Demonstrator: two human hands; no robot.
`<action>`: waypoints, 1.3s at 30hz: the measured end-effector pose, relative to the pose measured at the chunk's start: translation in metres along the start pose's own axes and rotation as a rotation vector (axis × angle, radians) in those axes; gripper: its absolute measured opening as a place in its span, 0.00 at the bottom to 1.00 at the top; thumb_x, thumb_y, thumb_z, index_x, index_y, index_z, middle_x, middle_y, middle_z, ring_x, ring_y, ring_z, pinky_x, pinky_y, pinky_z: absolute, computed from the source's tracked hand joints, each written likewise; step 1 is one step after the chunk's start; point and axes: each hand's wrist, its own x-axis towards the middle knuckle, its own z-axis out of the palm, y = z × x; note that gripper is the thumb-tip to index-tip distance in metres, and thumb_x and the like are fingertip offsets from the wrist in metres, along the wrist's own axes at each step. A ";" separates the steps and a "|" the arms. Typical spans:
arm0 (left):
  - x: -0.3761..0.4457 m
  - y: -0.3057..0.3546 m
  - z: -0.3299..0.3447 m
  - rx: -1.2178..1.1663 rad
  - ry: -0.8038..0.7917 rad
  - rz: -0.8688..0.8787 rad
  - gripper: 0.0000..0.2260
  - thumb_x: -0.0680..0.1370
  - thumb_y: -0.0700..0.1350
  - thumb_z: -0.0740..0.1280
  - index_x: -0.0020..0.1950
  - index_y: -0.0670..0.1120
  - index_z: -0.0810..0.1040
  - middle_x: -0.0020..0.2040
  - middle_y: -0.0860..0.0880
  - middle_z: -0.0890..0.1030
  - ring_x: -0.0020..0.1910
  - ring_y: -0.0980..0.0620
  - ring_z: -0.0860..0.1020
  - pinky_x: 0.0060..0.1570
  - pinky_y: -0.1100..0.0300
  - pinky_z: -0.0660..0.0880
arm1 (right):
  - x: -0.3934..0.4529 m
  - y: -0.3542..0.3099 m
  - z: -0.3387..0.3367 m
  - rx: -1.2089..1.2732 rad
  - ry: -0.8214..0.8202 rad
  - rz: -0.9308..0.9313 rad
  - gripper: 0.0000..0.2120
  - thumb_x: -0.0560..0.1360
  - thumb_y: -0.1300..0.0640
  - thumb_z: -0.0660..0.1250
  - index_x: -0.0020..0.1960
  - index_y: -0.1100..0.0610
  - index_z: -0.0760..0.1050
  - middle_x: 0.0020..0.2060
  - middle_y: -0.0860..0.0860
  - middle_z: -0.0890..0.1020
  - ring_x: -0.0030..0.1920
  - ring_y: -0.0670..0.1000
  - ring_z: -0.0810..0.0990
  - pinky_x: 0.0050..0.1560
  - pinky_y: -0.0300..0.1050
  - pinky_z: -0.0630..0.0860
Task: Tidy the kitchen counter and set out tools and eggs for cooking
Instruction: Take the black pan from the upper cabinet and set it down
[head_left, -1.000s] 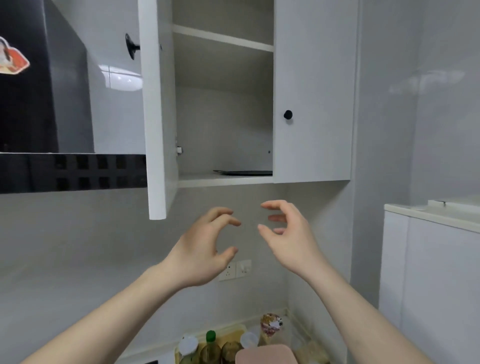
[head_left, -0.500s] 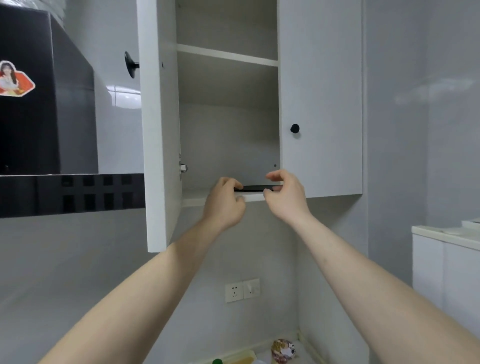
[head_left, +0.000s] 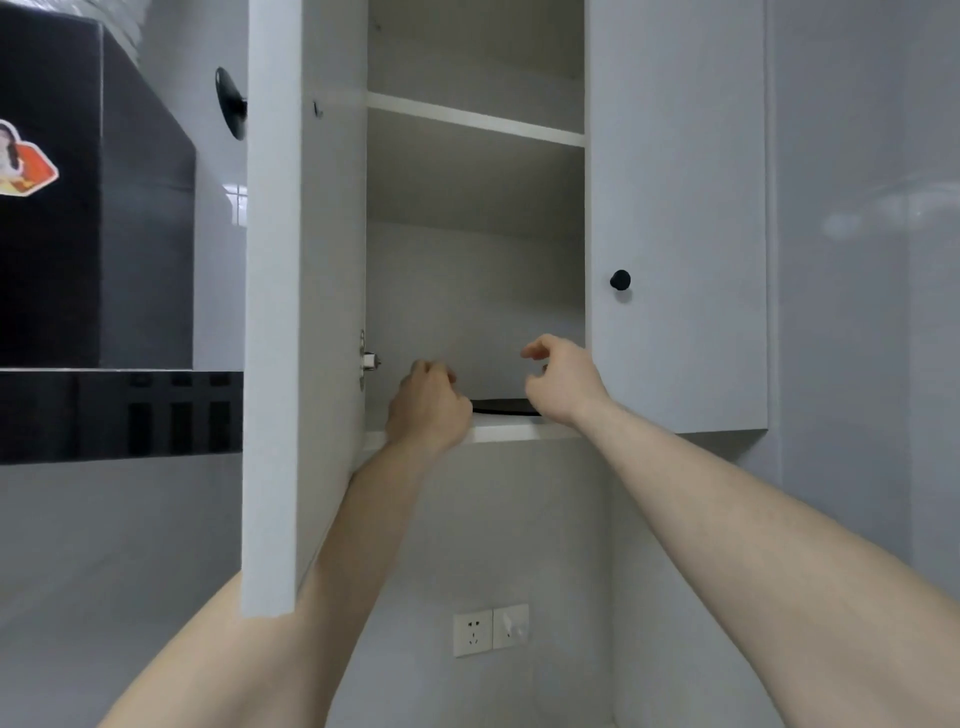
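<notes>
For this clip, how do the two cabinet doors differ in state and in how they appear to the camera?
The left door is swung open toward the camera, so its edge and inner face show; the right door is shut, front face showing. The left door's black knob pokes out sideways behind it, while the right door's knob faces the camera. Both are plain white with one black knob.

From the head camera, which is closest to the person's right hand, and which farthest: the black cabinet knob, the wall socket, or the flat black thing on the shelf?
1. Flat black thing: on the bottom shelf, just left of the right hand.
2. Black cabinet knob: on the closed door, above the hand.
3. Wall socket: well below, on the wall.
</notes>
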 end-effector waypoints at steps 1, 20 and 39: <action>0.003 0.000 0.001 0.003 0.019 -0.026 0.16 0.78 0.41 0.61 0.64 0.47 0.78 0.66 0.45 0.75 0.63 0.42 0.76 0.57 0.51 0.73 | 0.008 0.001 0.004 -0.032 -0.021 -0.008 0.20 0.75 0.63 0.64 0.65 0.54 0.77 0.65 0.53 0.77 0.63 0.55 0.77 0.64 0.49 0.75; 0.003 0.007 0.016 0.142 0.177 -0.072 0.14 0.75 0.41 0.62 0.58 0.48 0.79 0.59 0.47 0.80 0.58 0.43 0.77 0.51 0.52 0.74 | 0.063 0.021 0.031 -0.798 -0.335 -0.149 0.05 0.74 0.57 0.69 0.49 0.56 0.76 0.54 0.57 0.81 0.44 0.59 0.76 0.43 0.46 0.72; 0.002 0.009 0.018 0.161 0.184 -0.082 0.12 0.75 0.41 0.61 0.55 0.49 0.79 0.57 0.48 0.80 0.57 0.43 0.76 0.50 0.52 0.74 | 0.073 0.010 0.016 -1.046 -0.431 -0.407 0.11 0.71 0.52 0.72 0.38 0.55 0.72 0.35 0.50 0.74 0.40 0.58 0.77 0.41 0.45 0.77</action>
